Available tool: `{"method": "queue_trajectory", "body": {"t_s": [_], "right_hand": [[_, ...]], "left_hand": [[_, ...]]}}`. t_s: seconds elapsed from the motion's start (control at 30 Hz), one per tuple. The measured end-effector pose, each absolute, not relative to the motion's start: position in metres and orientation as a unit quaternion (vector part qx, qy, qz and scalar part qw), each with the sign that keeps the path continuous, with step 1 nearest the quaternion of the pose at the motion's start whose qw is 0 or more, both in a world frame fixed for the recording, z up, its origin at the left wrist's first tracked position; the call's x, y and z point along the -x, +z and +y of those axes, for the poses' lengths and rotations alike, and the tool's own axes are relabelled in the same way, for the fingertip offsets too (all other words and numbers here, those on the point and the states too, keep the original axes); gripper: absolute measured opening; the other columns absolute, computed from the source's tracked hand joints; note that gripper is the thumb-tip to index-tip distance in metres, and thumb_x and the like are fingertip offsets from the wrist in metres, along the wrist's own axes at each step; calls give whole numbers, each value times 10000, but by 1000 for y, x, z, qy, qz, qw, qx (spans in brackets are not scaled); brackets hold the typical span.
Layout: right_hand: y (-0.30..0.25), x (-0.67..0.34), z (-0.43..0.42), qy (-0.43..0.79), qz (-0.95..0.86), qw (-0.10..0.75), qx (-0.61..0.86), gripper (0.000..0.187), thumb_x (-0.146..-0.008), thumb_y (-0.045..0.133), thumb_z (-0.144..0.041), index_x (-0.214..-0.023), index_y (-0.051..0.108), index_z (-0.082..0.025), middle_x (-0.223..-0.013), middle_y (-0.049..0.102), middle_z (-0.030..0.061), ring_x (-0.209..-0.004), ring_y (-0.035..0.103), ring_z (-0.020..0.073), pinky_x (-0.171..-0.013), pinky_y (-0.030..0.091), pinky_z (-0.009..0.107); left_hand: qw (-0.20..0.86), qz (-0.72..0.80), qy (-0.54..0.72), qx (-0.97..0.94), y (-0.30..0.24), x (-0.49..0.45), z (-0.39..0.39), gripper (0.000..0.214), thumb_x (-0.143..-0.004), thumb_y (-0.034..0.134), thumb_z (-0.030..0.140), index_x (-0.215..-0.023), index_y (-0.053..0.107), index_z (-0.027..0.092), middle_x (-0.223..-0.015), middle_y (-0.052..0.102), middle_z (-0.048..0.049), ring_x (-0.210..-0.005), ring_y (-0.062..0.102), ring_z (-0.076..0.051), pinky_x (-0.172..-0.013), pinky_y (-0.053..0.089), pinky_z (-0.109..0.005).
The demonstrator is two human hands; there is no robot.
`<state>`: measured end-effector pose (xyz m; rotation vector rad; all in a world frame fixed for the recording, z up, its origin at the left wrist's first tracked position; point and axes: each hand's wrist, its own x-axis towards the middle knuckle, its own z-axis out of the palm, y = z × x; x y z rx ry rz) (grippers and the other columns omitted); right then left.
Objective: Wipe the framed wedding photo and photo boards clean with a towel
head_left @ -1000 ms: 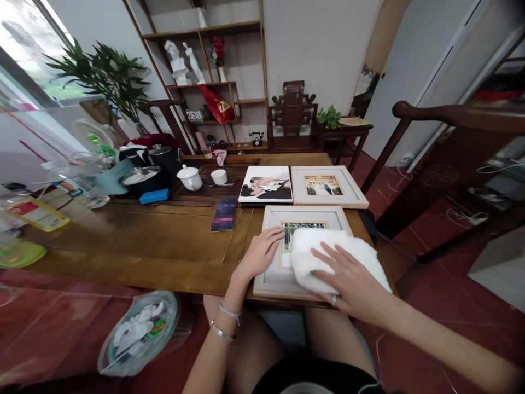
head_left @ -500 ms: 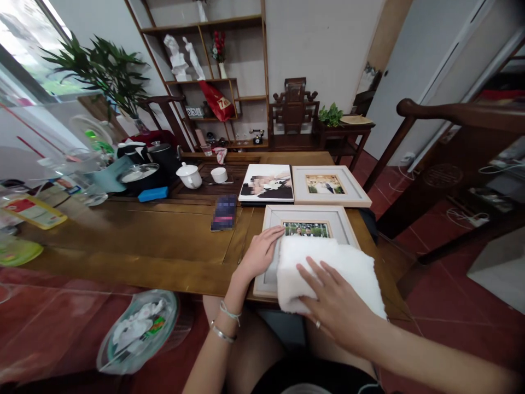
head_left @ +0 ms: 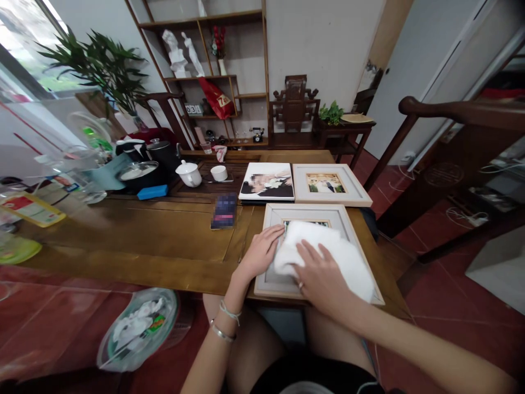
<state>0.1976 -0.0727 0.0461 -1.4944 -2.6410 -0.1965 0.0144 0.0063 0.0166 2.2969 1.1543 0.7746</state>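
A picture frame (head_left: pixel 268 282) with a pale wooden border lies flat near the table's front edge. Its photo is mostly hidden under a folded white towel (head_left: pixel 353 262). My right hand (head_left: pixel 324 276) presses the towel onto the frame, fingers on top and the thumb at the towel's near edge. On the frame's left side rests my left hand (head_left: pixel 260 251), fingers stretched out and flat, holding nothing. Just behind are a second framed photo (head_left: pixel 326 183) and a photo album (head_left: pixel 266 183) with a picture on its cover.
A phone (head_left: pixel 223 211) lies on the wooden table (head_left: pixel 164 230). Farther left are a white lidded cup (head_left: pixel 188 174), a small white cup (head_left: pixel 219 173), a blue block (head_left: pixel 152 192) and a yellow bottle (head_left: pixel 33 209). A lined bin (head_left: pixel 164 350) stands below. A wooden chair (head_left: pixel 426 164) is at right.
My right hand has slid the towel away from me and slightly left across the frame, covering more of the photo and baring the frame's near right corner. My left hand stays put.
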Motion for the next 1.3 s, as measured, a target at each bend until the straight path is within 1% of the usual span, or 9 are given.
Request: {"method": "queue_trajectory", "body": {"t_s": [0.1, 0.23, 0.33, 0.5, 0.67, 0.83, 1.0, 1.13, 1.3], "right_hand": [[54, -230, -40, -101, -839, 31, 534, 277, -841, 557, -222, -1085, 688, -206, -1375, 500, 154, -1288, 409, 341, -1015, 320, 537], [62, -251, -23, -115, -849, 17, 515, 282, -862, 527, -204, -1102, 674, -203, -1393, 491, 128, -1309, 392, 324, -1028, 322, 528], [63, -237, -47, -81, -868, 18, 489, 258, -867, 542, -240, -1078, 685, -197, -1387, 493, 141, -1297, 409, 332, -1021, 338, 520], [60, -191, -99, -27, -900, 39, 433, 290, -804, 629, -311, -1067, 683, -201, -1338, 523, 182, -1246, 452, 377, -957, 402, 497], [57, -176, -99, -27, -905, 65, 421, 245, -840, 578, -303, -1040, 685, -210, -1342, 520, 166, -1261, 433, 359, -968, 390, 511], [59, -189, -72, -32, -908, 41, 415, 270, -830, 588, -279, -1068, 679, -187, -1389, 481, 155, -1307, 381, 341, -1011, 355, 537], [57, -199, -23, -48, -897, 21, 440, 329, -824, 571, -193, -1142, 654, -168, -1442, 417, 159, -1350, 319, 348, -1053, 306, 541], [60, -209, 12, -54, -914, 30, 401, 365, -818, 562, -149, -1177, 628, -132, -1461, 382, 177, -1385, 250, 334, -1091, 244, 538], [75, -225, -6, 7, -937, 9, 348, 338, -819, 540, -123, -1139, 646, -137, -1408, 451, 192, -1348, 343, 302, -1076, 281, 526]], "left_hand": [[215, 411, 284, -839, 14, -14, 6, 395, -949, 337, 197, -1297, 518, 244, -1382, 526, -46, -1306, 443, -195, -1102, 353, -441], [209, 412, 283, -841, 13, -14, 6, 389, -947, 348, 206, -1293, 520, 251, -1377, 530, -43, -1302, 449, -194, -1101, 359, -438], [212, 414, 281, -840, 14, -14, 7, 394, -944, 340, 190, -1290, 523, 241, -1376, 530, -47, -1300, 450, -195, -1100, 359, -436], [225, 419, 281, -833, 15, -14, 7, 436, -929, 310, 146, -1307, 506, 238, -1392, 513, -48, -1308, 436, -193, -1105, 349, -428], [261, 420, 278, -823, 17, -13, 7, 441, -924, 338, 175, -1340, 470, 237, -1434, 462, -59, -1330, 410, -206, -1122, 320, -419], [290, 409, 330, -800, 15, -12, 5, 459, -964, 300, 260, -1420, 350, 233, -1486, 371, -86, -1368, 356, -215, -1150, 269, -407], [295, 392, 375, -786, 8, -12, 6, 521, -966, 293, 254, -1479, 205, 222, -1529, 285, -98, -1412, 268, -227, -1173, 210, -423], [270, 399, 377, -791, 8, -12, 6, 530, -948, 328, 219, -1468, 225, 199, -1514, 301, -116, -1409, 272, -228, -1176, 207, -429], [259, 410, 354, -800, 13, -12, 5, 540, -900, 426, 195, -1428, 312, 187, -1456, 383, -138, -1355, 364, -252, -1142, 281, -445]]}}
